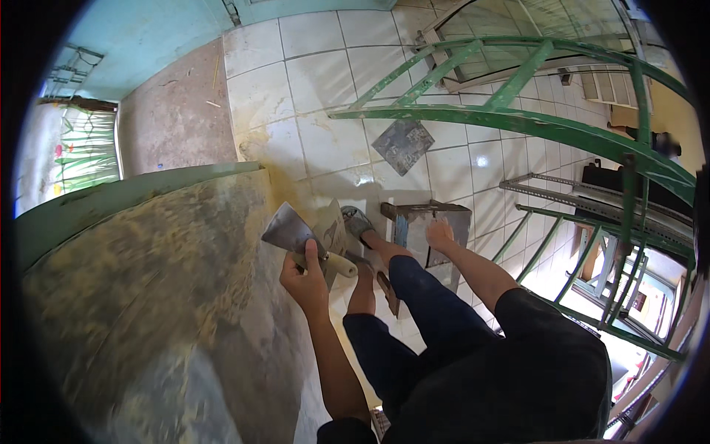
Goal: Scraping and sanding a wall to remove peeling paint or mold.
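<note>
My left hand is closed around a putty knife with a wide grey metal blade, thumb laid along it. Behind that blade a second pale, flat blade-like piece shows, and a cream handle sticks out to the right. Whether the handle belongs to the first or second piece I cannot tell. Just left of this hand rises a wall surface smeared with grey and yellowish filler. My right hand is curled above a grey box-like stand; its fingers are mostly hidden.
A green metal ladder frame spans the upper right, with another green frame lower down. A dark square tile lies on the white tiled floor. Close to the stand is my sandalled foot. Slotted metal bars lie at right.
</note>
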Demonstrator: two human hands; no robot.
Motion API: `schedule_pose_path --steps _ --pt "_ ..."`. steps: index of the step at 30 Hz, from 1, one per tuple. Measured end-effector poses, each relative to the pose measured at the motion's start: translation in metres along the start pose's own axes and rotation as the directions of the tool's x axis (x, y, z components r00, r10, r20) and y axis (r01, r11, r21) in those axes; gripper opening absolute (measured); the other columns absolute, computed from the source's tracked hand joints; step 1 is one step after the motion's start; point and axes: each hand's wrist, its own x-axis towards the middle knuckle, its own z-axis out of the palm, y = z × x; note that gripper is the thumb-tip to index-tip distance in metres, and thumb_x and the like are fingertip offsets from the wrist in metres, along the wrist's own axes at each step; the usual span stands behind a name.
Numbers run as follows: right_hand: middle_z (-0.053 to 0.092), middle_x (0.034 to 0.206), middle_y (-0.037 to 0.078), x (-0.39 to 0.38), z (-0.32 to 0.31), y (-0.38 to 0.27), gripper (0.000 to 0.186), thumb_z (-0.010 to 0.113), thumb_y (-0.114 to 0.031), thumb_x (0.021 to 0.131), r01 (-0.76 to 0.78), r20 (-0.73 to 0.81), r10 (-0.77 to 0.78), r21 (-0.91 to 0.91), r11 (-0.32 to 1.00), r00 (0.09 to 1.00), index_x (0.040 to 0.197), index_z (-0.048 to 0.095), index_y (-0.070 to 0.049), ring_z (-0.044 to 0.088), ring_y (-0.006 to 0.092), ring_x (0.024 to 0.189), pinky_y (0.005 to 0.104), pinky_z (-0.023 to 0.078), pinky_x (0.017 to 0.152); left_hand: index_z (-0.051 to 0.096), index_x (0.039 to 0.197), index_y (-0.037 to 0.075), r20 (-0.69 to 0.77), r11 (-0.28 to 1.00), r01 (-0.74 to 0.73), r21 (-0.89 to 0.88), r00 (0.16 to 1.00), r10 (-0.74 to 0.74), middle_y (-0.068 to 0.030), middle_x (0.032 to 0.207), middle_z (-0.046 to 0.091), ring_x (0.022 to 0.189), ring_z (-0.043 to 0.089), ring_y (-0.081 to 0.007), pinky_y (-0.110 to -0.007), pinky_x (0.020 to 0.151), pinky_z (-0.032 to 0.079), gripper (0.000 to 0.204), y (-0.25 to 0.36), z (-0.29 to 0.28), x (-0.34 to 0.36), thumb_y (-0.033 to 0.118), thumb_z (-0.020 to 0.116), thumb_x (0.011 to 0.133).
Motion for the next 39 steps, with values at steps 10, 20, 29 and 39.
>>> schedule_pose_path --steps 10,20,29,39 --pt "0.067 0.098 0.022 0.118 0.068 -0.004 0.054 0.053 -0.050 0.101 0.302 -0.074 -0.296 0.111 0.947 0.952 0.097 0.070 0.002 0.065 0.0396 0.101 0.0497 0.052 0.089 0.069 0.097 -0.003 -0.062 0.999 0.027 -0.047 0.998 -0.030 -0.0024 0.085 0.070 0.075 0.060 -0.0088 -0.027 0.070 0.049 0.026 -0.171 0.032 0.067 0.022 0.073 0.100" --pt "0.060 0.090 0.017 0.122 0.084 0.014 0.032 0.063 -0.034 0.090 0.503 -0.374 -0.437 0.098 0.859 0.818 0.090 0.066 -0.002 0.062 0.0367 0.090 0.0479 0.052 0.078 0.069 0.106 -0.005 -0.233 0.998 -0.067 -0.008 0.970 0.064 -0.0101 0.092 0.073 0.082 0.066 -0.0155 -0.032 0.075 0.052 0.033 -0.249 0.058 0.065 0.027 0.073 0.099" --pt "0.060 0.086 0.017 0.133 0.096 0.023 0.033 0.064 -0.035 0.090 0.629 -0.378 -0.563 0.070 0.774 0.735 0.085 0.063 -0.002 0.063 0.0361 0.084 0.0472 0.053 0.076 0.067 0.101 -0.006 -0.346 0.947 -0.210 0.242 0.893 0.287 -0.0128 0.091 0.071 0.080 0.066 -0.0230 -0.035 0.073 0.051 0.024 -0.259 0.025 0.020 0.017 0.073 0.098" --pt "0.065 0.081 0.019 0.138 0.109 0.027 0.043 0.062 -0.041 0.093 0.653 -0.461 -0.547 0.098 0.751 0.699 0.076 0.066 -0.001 0.067 0.0371 0.082 0.0480 0.054 0.074 0.061 0.088 -0.003 -0.368 0.680 -0.414 0.606 0.612 0.700 -0.0142 0.080 0.060 0.070 0.058 -0.0306 -0.038 0.064 0.045 0.017 -0.246 0.010 -0.067 0.008 0.069 0.099"
